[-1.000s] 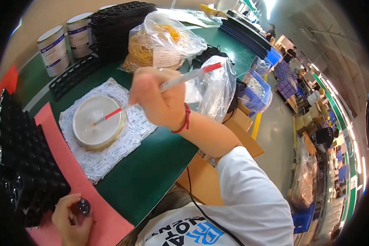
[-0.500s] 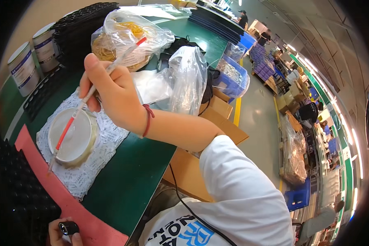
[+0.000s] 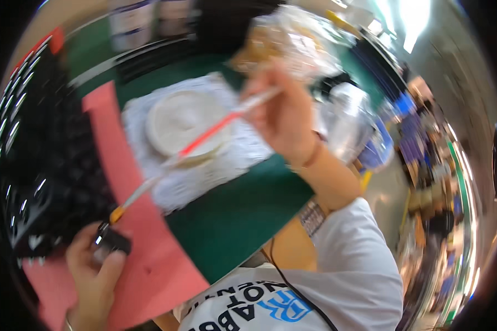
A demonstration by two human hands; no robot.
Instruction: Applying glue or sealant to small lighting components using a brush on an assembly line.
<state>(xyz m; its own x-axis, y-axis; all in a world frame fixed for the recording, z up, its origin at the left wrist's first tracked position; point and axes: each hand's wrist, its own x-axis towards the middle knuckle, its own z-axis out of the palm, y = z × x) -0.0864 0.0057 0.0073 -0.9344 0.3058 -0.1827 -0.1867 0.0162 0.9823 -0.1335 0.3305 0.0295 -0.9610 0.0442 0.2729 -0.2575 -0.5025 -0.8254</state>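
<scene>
My right hand [image 3: 286, 116], blurred by motion, is closed round a slim brush [image 3: 212, 131] with a whitish and red handle. The brush slants down to the left, and its orange-brown tip is at the rim of a short black cylindrical part [image 3: 116, 241]. Whether tip and rim touch I cannot tell. My left hand [image 3: 91, 273] grips that black part between thumb and fingers, above a pink sheet [image 3: 135, 190]. Beyond the brush, a round white dish [image 3: 156, 135] stands on a pad of printed white paper [image 3: 234, 168].
A black tray with many bumps or pockets [image 3: 44, 187] lies on the left. Two cans [image 3: 131, 25] stand at the back of the green table [image 3: 232, 215]. A clear bag of yellowish bands [image 3: 287, 41] and a clear plastic bag [image 3: 345, 113] lie behind my right hand.
The brush has swung away from over the dish, its tip now beside the black part. My left hand has come further into view with that part. The whole view has turned leftward.
</scene>
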